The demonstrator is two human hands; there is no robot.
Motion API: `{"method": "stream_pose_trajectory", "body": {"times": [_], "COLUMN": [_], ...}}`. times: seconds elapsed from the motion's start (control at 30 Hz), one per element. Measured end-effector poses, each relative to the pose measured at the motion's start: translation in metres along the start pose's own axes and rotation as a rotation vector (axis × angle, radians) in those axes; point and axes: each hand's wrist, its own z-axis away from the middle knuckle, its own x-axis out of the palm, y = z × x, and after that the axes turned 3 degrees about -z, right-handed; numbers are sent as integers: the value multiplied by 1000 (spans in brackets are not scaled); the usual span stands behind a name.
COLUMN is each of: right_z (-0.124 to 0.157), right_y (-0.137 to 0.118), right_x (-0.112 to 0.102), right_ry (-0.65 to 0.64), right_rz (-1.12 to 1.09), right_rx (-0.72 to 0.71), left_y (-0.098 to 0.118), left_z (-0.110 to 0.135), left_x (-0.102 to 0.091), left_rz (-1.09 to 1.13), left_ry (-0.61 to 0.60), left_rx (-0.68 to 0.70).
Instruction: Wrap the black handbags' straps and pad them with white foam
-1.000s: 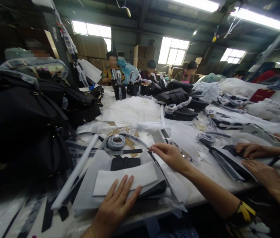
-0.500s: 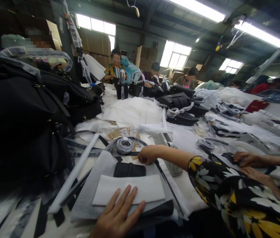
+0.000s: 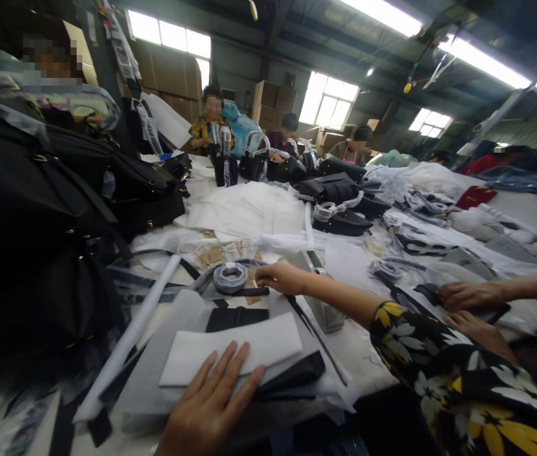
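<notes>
My left hand (image 3: 214,396) lies flat with fingers spread on a white foam sheet (image 3: 235,348). Beneath that sheet are a thin pale wrapping sheet (image 3: 147,373) and a black leather piece (image 3: 237,318), partly covered; more black leather (image 3: 292,373) shows at the near right edge. Farther out, my right hand (image 3: 280,277) hovers over the table with loosely bent fingers apart and nothing visible in them. It is beside a plastic-wrapped strap coil (image 3: 229,277), a black strap end (image 3: 254,291) and brown paper tags (image 3: 253,299).
Black bags (image 3: 26,209) are heaped at the left beside a white foam tube (image 3: 128,339). White sheets (image 3: 249,209) and more black bags (image 3: 339,193) lie beyond. At the right, a co-worker's hands (image 3: 472,301) handle dark straps. Other people work across the table.
My right hand has lifted away from beside the black leather piece toward the coil and tags. The foam sheet covers more of that piece. The view has shifted slightly.
</notes>
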Motion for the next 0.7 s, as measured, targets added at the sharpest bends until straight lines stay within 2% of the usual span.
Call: {"method": "stream_pose_trajectory", "body": {"times": [0.13, 0.17, 0.2, 0.23, 0.33, 0.4, 0.47, 0.57, 0.63, 0.7], "right_z": [53, 69, 84, 97, 120, 121, 113, 95, 77, 53], "right_y": [-10, -14, -20, -25, -40, -43, -39, -29, -24, -22], "right_x": [-5, 1, 11, 24, 77, 107, 120, 104, 81, 57], "right_ry": [890, 1036, 1084, 1055, 736, 598, 521, 376, 311, 317], "right_rz": [-323, -388, -415, -415, -312, -161, 53, 254, 210, 119], "right_rx": [68, 106, 146, 177, 170, 156, 195, 192, 112, 54], "left_y": [-27, -32, -36, -39, -40, -39, -37, -36, -35, -34], "left_z": [-17, -22, -27, -31, -39, -42, -43, -43, -43, -44], "left_x": [-12, -15, -18, -20, -25, -26, -26, -26, -26, -26], "left_rz": [47, 63, 69, 65, 20, 2, 1, 8, 18, 24], "left_ry": [2, 8, 9, 4, -35, -53, -57, -56, -54, -45], "left_rx": [-190, -263, -340, -420, -606, -667, -687, -679, -657, -641]}}
